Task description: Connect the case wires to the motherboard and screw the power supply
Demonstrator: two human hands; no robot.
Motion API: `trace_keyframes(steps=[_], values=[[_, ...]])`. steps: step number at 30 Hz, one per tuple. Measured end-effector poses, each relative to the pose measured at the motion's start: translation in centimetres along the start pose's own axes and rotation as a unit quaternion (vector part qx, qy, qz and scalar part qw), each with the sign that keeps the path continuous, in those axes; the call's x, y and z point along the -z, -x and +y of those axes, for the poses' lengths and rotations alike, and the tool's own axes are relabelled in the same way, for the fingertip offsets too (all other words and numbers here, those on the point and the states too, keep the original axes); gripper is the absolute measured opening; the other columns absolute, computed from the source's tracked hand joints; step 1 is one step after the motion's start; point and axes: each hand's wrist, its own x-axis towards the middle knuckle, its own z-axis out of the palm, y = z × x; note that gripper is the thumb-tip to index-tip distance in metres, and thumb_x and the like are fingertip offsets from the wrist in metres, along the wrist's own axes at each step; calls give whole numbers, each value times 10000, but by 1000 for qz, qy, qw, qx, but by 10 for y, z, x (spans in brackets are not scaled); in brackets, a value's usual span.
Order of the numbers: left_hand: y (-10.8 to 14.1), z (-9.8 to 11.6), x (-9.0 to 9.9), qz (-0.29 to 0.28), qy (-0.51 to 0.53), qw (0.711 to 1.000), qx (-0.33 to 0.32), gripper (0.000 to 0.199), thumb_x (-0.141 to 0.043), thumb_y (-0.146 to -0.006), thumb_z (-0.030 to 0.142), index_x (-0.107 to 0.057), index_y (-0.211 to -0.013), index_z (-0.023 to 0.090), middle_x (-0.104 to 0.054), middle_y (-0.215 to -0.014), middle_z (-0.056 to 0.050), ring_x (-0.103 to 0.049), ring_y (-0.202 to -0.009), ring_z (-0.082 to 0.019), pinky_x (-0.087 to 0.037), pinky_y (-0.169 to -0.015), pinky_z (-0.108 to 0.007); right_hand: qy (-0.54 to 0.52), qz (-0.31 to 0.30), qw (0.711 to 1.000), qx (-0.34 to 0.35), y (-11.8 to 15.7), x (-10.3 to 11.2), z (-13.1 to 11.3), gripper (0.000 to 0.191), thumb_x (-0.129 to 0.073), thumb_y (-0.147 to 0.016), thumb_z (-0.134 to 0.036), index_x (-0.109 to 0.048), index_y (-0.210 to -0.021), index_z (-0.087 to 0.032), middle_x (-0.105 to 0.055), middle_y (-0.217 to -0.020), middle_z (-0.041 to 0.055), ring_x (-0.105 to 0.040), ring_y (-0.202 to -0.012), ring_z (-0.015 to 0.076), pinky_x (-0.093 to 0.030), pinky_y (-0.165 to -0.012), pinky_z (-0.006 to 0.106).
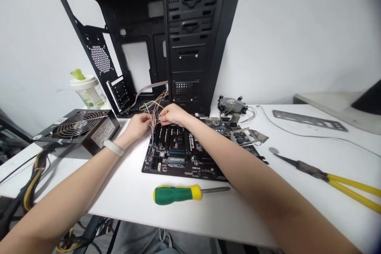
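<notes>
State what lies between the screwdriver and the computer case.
Head view: the Gigabyte motherboard; at its far edge, the left hand, right hand and thin wires.

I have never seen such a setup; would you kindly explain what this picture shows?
No robot here: a camera worn on a person's head looks forward and down. Their bare left hand and bare right hand handle thin, multicoloured wires; exactly which strands each pinches is too small to tell. Close by, a flat black circuit board lies on the white table. Nearer the viewer is a green-and-yellow-handled screwdriver; to the right, long-nosed, yellow-handled pliers. Behind stands a tall black metal computer case, and to the left a dark metal power supply box with a round fan grille.
</notes>
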Motion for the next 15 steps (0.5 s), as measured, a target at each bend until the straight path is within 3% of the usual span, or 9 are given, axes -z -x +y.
trace_keyframes(steps=[7,11,15], values=[[2,3,-4,24,5,999,-39,262,-475,-777,198,-660,-947,125,-711,-916,-72,-638,-797,-185,-504,-757,-294,-16,-6,1000,14,-11,2,-5,222,-645,-637,74,-544,-588,-117,-542,-495,-32,-573,-476,79,-565,-567,212],[1,-1,-4,28,-12,998,-47,338,-456,-761,131,-610,-1063,126,-702,-985,-83,-655,-850,-194,-501,-815,-321,35,11,998,57,-28,-1,7,207,-604,-618,67,-566,-632,-136,-526,-467,-48,-537,-429,91,-488,-482,209],[4,-2,-7,9,-26,998,-51,397,-473,-738,92,-541,-1125,146,-706,-942,-62,-666,-807,-186,-504,-769,-304,78,38,989,116,-36,-4,23,159,-620,-622,6,-598,-676,-141,-575,-556,-48,-523,-476,68,-449,-538,192]])
